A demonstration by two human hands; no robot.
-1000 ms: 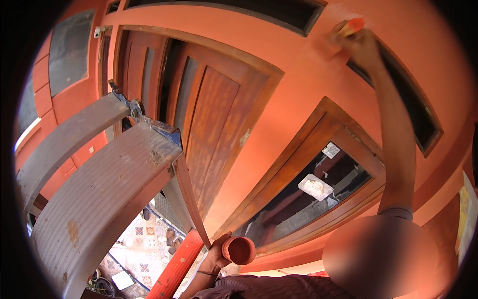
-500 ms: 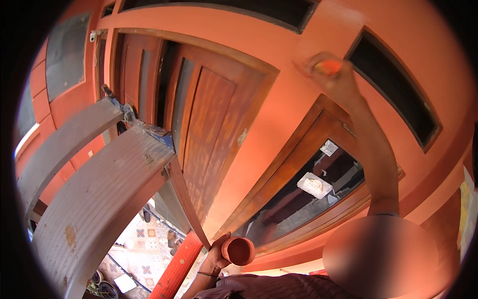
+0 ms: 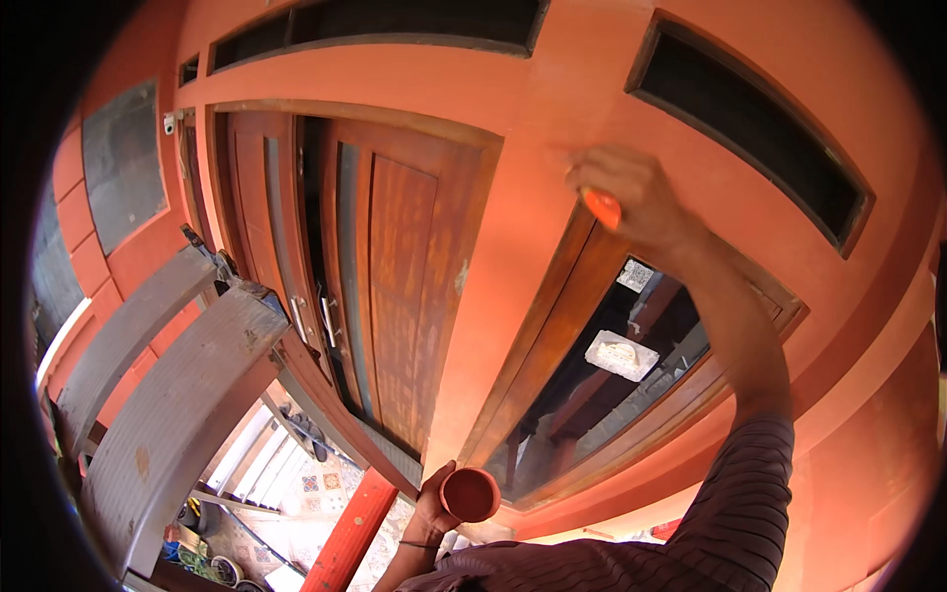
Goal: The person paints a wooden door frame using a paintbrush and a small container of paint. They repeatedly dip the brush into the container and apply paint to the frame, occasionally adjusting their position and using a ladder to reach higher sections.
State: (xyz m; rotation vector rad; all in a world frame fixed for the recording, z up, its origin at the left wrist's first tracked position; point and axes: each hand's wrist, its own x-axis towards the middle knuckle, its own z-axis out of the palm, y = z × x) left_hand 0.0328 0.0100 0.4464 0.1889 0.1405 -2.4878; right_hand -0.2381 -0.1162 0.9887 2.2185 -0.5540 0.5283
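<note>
Low in the view, my left hand (image 3: 430,511) is wrapped round a round, orange-stained cup (image 3: 471,495) whose inside is coated reddish. It is held near my body with its mouth facing up. My right arm reaches up to the orange wall (image 3: 567,89). My right hand (image 3: 641,192) is closed on a brush with an orange handle (image 3: 601,209), just above the corner of a wooden window frame (image 3: 572,232). The hand is slightly smeared by motion. The brush's bristles are mostly hidden, so I cannot tell whether they touch the wall.
On the left stands a grey wooden ladder (image 3: 182,395) with broad steps. Beyond it are wooden double doors (image 3: 404,227). Dark narrow windows (image 3: 750,128) sit high in the wall. Far below are a tiled floor (image 3: 321,503), a red post (image 3: 350,533) and potted plants (image 3: 197,564).
My right hand has moved down the wall, from beside the high window toward the wooden frame's top corner. The view has shifted to the right. My left hand still holds the cup.
</note>
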